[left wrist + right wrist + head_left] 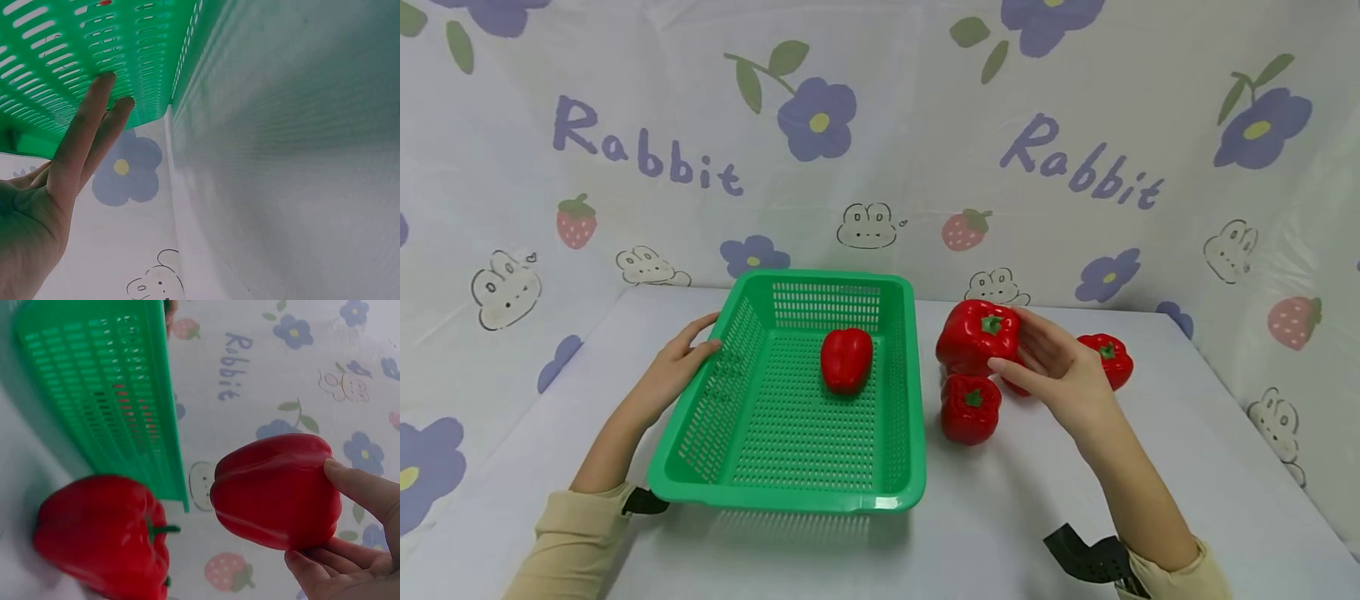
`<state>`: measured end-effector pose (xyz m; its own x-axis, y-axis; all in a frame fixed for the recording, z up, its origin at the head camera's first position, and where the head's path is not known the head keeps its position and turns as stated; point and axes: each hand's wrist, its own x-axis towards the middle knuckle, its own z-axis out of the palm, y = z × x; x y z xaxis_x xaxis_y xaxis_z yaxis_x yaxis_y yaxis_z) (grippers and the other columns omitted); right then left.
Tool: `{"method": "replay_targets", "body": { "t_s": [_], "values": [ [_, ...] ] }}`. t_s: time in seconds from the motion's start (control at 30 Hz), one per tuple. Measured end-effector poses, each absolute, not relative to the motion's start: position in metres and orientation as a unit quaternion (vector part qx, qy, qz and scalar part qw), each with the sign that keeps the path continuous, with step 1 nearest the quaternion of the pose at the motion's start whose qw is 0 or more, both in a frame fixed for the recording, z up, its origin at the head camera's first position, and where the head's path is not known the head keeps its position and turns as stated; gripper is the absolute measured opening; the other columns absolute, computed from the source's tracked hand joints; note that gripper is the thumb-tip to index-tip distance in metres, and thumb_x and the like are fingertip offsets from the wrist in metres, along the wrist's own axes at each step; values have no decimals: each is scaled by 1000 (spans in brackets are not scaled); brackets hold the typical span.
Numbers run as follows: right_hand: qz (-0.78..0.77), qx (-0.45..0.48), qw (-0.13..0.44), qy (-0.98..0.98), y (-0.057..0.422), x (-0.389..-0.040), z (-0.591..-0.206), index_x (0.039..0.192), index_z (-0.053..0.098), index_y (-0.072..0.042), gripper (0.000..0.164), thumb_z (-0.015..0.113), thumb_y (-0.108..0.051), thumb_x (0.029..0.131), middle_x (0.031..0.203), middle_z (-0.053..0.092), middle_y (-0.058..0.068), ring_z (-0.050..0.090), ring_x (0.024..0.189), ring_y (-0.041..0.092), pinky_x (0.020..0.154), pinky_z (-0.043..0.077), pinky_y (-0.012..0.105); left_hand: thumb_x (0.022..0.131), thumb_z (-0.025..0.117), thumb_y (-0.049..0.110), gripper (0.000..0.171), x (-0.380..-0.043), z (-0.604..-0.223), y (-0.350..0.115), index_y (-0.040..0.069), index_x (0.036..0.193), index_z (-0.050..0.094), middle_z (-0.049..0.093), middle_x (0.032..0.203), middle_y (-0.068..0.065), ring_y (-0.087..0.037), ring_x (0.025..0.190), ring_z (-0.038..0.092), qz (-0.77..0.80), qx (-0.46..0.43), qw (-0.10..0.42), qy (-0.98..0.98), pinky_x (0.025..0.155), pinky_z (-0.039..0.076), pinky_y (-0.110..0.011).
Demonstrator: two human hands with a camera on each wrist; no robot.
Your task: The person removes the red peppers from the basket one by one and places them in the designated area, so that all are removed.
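Observation:
My right hand (pixel 1063 375) holds a red bell pepper (pixel 976 337) between thumb and fingers, raised over the table to the right of the green basket (pixel 786 498). In the right wrist view this held pepper (pixel 275 490) shows its smooth side. The left hand (pixel 673 371) grips the basket's left rim; in the left wrist view its fingers (pixel 84 134) lie along the slotted outer wall. Inside the basket lies one red bell pepper (pixel 846 361), toward the back right. Below the held pepper, another bell pepper (pixel 971 410) sits on the table by the basket's right side.
Farther right on the white table (pixel 1000 533) is a bell pepper (pixel 1108 360), partly behind the right hand. One more pepper (pixel 1017 387) shows only in part under the held one. A printed curtain (pixel 880 125) hangs behind the table.

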<state>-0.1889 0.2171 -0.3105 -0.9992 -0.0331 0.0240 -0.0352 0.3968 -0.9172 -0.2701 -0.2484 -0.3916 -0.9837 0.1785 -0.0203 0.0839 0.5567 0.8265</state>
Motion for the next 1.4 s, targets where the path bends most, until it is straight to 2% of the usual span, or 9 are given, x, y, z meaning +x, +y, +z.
{"method": "replay_targets", "body": {
  "t_s": [0.27, 0.7, 0.9, 1.1, 1.4],
  "values": [
    [536, 4, 22, -844, 242, -179, -322, 153, 32, -24, 77, 71, -39, 88, 155, 40, 10, 41, 141, 33, 89, 47, 13, 104, 36, 45, 61, -269, -393, -248, 23, 158, 15, 57, 131, -27, -17, 98, 64, 465, 80, 51, 880, 81, 50, -33],
    [533, -39, 26, -845, 275, -164, -348, 156, 26, -18, 79, 68, -34, 91, 158, 32, 16, 37, 141, 40, 81, 47, 6, 104, 38, 44, 62, -271, -392, -248, 22, 158, 17, 60, 122, -29, -10, 85, 65, 475, 80, 52, 875, 77, 52, -32],
    [522, -69, 1, -850, 283, -162, -360, 156, 24, -18, 82, 68, -40, 90, 158, 31, 17, 37, 141, 40, 81, 49, 7, 104, 38, 44, 61, -270, -391, -248, 21, 158, 17, 61, 119, -29, -9, 82, 65, 476, 82, 51, 874, 76, 53, -32],
    [506, -89, -28, -857, 288, -164, -375, 157, 23, -17, 87, 69, -44, 88, 158, 32, 17, 36, 142, 39, 85, 52, 16, 104, 38, 43, 61, -270, -392, -249, 22, 158, 17, 61, 118, -29, -9, 82, 65, 476, 81, 51, 874, 75, 53, -32],
    [498, -93, -62, -860, 294, -167, -390, 157, 21, -14, 86, 68, -42, 90, 159, 27, 17, 32, 144, 38, 91, 46, 17, 104, 38, 43, 61, -269, -391, -248, 21, 157, 18, 61, 120, -28, -9, 83, 66, 478, 78, 51, 873, 77, 52, -32]
  ]
}}
